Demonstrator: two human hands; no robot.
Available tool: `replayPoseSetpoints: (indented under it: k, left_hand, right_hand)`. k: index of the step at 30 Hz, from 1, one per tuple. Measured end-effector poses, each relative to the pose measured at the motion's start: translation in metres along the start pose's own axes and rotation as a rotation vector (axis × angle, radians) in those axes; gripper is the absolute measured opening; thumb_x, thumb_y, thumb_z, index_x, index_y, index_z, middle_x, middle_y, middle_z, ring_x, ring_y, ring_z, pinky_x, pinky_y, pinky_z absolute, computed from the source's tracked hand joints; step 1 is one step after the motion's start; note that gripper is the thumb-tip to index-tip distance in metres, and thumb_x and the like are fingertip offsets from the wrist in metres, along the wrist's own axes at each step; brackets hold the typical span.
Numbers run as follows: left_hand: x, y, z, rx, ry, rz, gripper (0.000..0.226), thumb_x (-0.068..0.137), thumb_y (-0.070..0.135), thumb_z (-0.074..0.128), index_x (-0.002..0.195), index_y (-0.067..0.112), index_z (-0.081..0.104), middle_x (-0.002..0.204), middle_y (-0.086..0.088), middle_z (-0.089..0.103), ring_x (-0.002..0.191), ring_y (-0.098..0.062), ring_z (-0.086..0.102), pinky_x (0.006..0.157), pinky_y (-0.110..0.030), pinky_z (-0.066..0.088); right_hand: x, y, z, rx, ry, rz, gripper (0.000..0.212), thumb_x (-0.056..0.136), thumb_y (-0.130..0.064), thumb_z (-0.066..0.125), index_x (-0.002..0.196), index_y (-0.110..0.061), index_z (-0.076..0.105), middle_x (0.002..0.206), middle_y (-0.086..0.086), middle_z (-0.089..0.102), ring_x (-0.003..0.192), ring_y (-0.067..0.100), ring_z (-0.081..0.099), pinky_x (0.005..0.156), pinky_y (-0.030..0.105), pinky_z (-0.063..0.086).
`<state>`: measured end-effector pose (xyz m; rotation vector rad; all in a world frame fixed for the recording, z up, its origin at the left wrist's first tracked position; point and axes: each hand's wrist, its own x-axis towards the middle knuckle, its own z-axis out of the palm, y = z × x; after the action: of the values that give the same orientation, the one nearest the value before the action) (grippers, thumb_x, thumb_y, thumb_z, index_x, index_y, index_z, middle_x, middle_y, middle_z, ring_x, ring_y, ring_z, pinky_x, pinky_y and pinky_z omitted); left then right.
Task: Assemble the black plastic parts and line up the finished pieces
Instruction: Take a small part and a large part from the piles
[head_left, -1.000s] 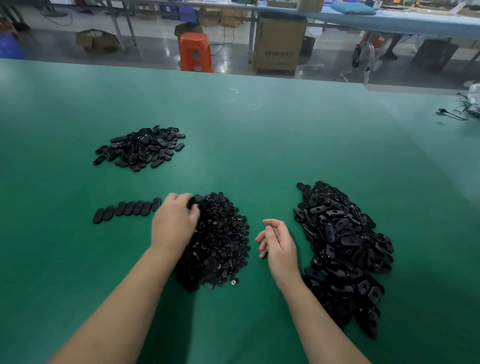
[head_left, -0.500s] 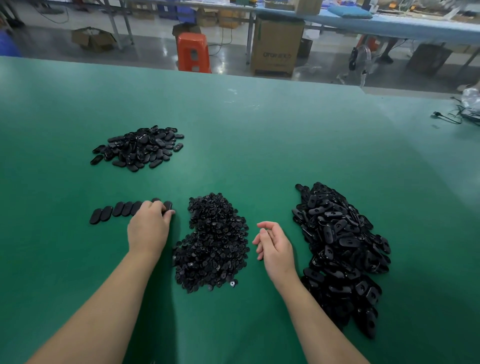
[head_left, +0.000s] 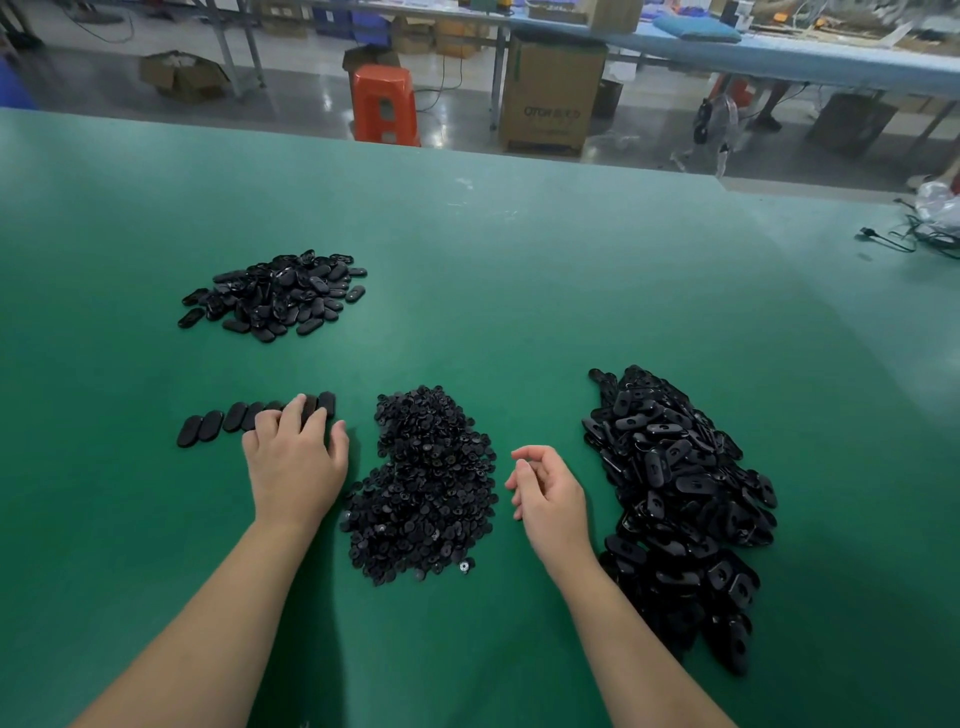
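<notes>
Head-worn camera looks forward and down over green table (head_left: 519, 260).

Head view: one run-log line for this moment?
left hand: fingers resting on row of finished pieces | right hand: loosely curled, empty | table: three black piles

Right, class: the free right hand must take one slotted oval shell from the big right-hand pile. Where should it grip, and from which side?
Take a shell lying loose on top of the big right-hand pile, pinching across its narrow width from above. The right hand is beside the pile's left edge, so that flank is likely easiest; buried shells interlock.
</notes>
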<state>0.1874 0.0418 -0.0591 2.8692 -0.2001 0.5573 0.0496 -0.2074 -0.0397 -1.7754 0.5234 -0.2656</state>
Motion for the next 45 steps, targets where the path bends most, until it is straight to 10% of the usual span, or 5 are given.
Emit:
replayPoseSetpoints:
  k: [8,14,22,45]
  left_hand:
    - [0.001,0.001,0.002,0.016,-0.015,0.047,0.049,0.093,0.04,0.043,0.115,0.01,0.074,0.122,-0.011,0.07,0.106,-0.037,0.048,0.084,-0.049,0.038]
    - [0.002,0.002,0.002,-0.009,-0.021,0.034,0.048,0.091,0.035,0.046,0.117,0.005,0.072,0.121,-0.018,0.067,0.108,-0.04,0.05,0.086,-0.051,0.04]
    - [0.003,0.0,0.001,-0.045,0.021,0.062,0.042,0.089,0.029,0.048,0.114,0.005,0.072,0.119,-0.02,0.066,0.107,-0.041,0.05,0.084,-0.052,0.041]
    - [0.003,0.0,-0.001,-0.075,0.008,0.109,0.04,0.089,0.028,0.049,0.109,0.003,0.072,0.117,-0.02,0.066,0.106,-0.041,0.052,0.084,-0.052,0.044]
  right_hand:
    - [0.025,-0.015,-0.022,-0.252,0.012,-0.005,0.015,0.102,-0.015,0.055,0.102,-0.024,0.066,0.084,-0.009,0.07,0.053,0.0,0.05,0.048,0.017,0.041]
    - [0.072,-0.036,-0.067,-0.951,0.034,-0.067,0.036,0.103,-0.018,0.053,0.139,-0.012,0.054,0.136,0.008,0.055,0.11,0.028,0.064,0.088,0.037,0.051]
    - [0.097,-0.037,-0.077,-1.281,-0.149,0.048,0.03,0.102,-0.023,0.055,0.131,-0.015,0.054,0.13,0.007,0.056,0.107,0.028,0.062,0.082,0.036,0.051]
    - [0.085,-0.043,-0.084,-0.79,-0.146,0.016,0.029,0.088,-0.031,0.078,0.114,-0.021,0.072,0.099,-0.004,0.066,0.079,0.013,0.062,0.068,0.025,0.048]
